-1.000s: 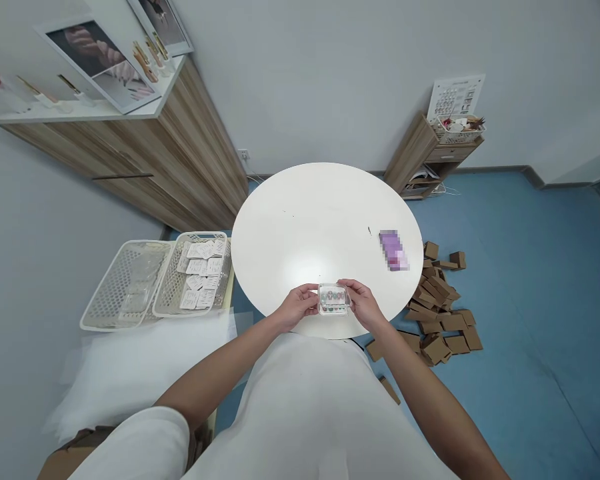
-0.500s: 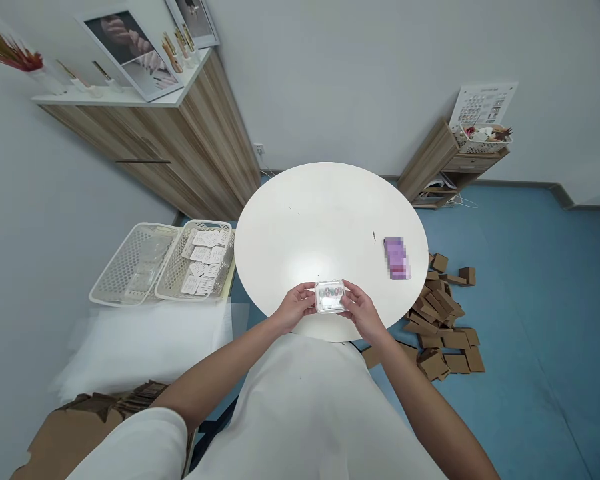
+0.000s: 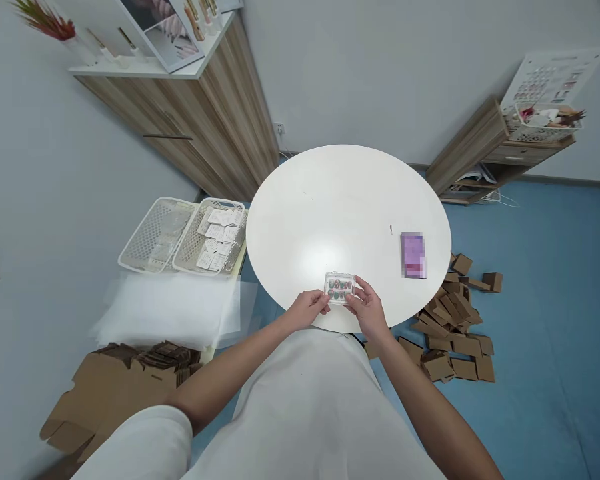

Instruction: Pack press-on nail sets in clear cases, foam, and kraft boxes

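A small clear plastic case [image 3: 339, 281] is held over the near edge of the white oval table [image 3: 290, 233]. Rows of small green and reddish oval pieces, which look like press-on nails, show inside it. My right hand [image 3: 369, 310] grips the case at its right side, with the thumb on the front and fingers behind. At the lower left corner my left hand [image 3: 306, 310] pinches the case, its fingers curled in. A purple packet [image 3: 413, 255], partly pixelated, lies on the right of the table.
Left of the table stand two white baskets, one [image 3: 209, 267] with printed cards, the other [image 3: 135, 257] with clear packaging. Below them are white sheets [image 3: 170, 310] and flattened cardboard [image 3: 115, 380]. Small brown boxes [image 3: 460, 343] lie piled on the floor at right.
The case has tilted, so its coloured pieces show more clearly. My left hand has shifted from the case's left side to its lower left corner. The camera view has turned somewhat.
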Motion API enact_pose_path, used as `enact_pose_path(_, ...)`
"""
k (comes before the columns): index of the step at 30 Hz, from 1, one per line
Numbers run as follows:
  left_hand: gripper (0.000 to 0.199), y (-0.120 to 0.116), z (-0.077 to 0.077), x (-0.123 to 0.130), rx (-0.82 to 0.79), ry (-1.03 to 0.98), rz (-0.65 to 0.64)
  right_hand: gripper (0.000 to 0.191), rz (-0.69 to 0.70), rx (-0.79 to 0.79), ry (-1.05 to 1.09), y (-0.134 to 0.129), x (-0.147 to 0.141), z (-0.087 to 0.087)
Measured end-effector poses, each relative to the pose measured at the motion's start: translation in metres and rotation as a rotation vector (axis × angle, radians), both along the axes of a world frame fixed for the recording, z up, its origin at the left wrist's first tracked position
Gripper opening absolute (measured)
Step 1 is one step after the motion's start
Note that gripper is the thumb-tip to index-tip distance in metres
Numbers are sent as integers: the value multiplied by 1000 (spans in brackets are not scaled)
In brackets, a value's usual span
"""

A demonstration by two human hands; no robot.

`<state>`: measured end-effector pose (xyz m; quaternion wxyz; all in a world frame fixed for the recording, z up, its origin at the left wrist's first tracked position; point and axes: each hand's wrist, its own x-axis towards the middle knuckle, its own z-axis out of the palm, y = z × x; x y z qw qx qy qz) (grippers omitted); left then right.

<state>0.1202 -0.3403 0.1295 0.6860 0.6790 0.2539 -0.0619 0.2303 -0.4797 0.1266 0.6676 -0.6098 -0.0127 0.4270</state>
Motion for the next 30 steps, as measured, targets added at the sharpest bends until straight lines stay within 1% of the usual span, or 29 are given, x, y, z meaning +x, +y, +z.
enact_pose_path(3,40,4,1,-7,75,-13,10,70,83,36,21,5,-1,1)
enact_pose_path(6,40,10,1,-17,136,-23,53,73,152,23,10,14,-5,4)
enact_pose_path(9,38,18,-1,-30,173,-16,77,73,189,7,-25,26,-13,8)
enact_pose_path(13,37,33,-5,-51,144,-32,122,69,253,12,-85,48,-27,10)
enact_pose_path(14,36,37,-6,-57,124,-51,151,67,268,11,-103,55,-31,11)
enact_pose_path(16,30,47,-8,-68,76,-97,255,65,282,7,-139,69,-41,13)
enact_pose_path(17,29,53,-8,-73,53,-119,318,65,281,5,-152,76,-47,14)
enact_pose_path(19,40,66,-9,-83,27,-152,420,66,266,3,-165,90,-58,15)
enact_pose_path(20,44,72,-9,-88,27,-163,446,65,255,1,-167,97,-64,14)
enact_pose_path(25,49,101,-12,-111,94,-206,449,52,207,-11,-156,127,-92,6)
enact_pose_path(28,48,112,-17,-121,149,-199,466,47,156,-14,-179,141,-110,-1)
enact_pose_path(30,47,118,-20,-126,160,-181,476,44,128,-37,-231,149,-120,-4)
